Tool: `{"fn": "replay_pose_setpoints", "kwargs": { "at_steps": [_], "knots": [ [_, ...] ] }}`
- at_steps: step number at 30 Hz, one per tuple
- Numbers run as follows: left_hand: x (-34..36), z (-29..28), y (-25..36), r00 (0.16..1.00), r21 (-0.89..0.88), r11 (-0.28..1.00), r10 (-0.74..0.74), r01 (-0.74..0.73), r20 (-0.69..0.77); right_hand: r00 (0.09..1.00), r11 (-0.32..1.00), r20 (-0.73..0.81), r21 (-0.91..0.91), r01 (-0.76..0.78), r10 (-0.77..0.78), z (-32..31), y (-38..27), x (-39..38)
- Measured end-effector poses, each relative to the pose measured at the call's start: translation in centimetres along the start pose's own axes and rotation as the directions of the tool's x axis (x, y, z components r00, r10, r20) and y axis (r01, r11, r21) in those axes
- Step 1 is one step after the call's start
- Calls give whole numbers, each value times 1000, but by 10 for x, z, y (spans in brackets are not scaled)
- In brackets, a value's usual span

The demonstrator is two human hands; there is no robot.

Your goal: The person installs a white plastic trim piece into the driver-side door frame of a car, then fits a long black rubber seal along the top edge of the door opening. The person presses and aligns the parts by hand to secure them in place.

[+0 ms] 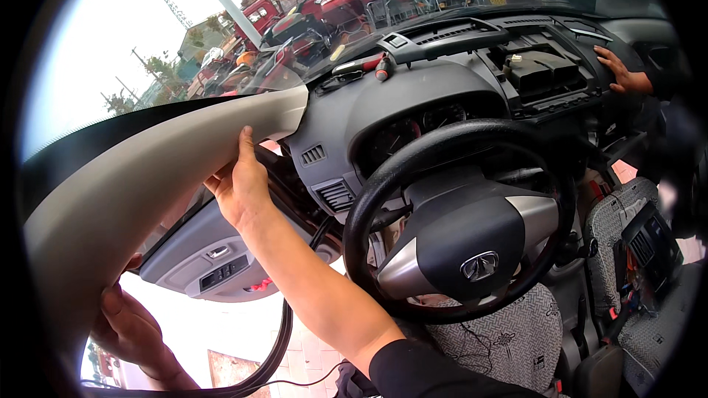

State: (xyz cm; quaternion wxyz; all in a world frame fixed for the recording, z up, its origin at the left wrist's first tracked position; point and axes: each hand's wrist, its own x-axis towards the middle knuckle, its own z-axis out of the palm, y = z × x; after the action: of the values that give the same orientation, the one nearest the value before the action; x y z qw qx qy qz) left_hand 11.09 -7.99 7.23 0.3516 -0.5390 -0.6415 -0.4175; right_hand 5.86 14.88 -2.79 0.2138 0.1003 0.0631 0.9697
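My right hand (238, 180), on the forearm rising from the lower middle, grips the lower edge of a long beige windscreen pillar trim (166, 140), thumb and fingers pressed to it. My left hand (129, 320) is lower down at the far left, fingers closed round the same trim and partly hidden by it. The trim's far end meets the dark dashboard (424, 81) near the windscreen's corner. A black steering wheel (459, 130) sits to the right of my right forearm.
Red-and-black tools (383, 66) and a loose panel (435, 40) lie atop the dashboard, beside an opened centre section (542, 74). Another person's hand (619, 74) rests at the right. A loose vent panel (649, 243) lies on the patterned seats. An open door (214, 265) stands behind my arm.
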Motion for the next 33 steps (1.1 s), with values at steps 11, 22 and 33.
{"fn": "replay_pose_setpoints", "kwargs": {
  "at_steps": [11,22,33],
  "knots": [
    [-1,13,-15,997,-56,998,7,-11,-73,995,988,-1,113,102,-102,-10,7,17],
    [24,7,1,975,-39,995,-98,92,-201,992,969,5,213,123,-127,7,8,9],
    [37,62,30,921,221,938,-181,267,-344,985,983,-154,-175,57,-85,-2,-4,9]
  ]
}}
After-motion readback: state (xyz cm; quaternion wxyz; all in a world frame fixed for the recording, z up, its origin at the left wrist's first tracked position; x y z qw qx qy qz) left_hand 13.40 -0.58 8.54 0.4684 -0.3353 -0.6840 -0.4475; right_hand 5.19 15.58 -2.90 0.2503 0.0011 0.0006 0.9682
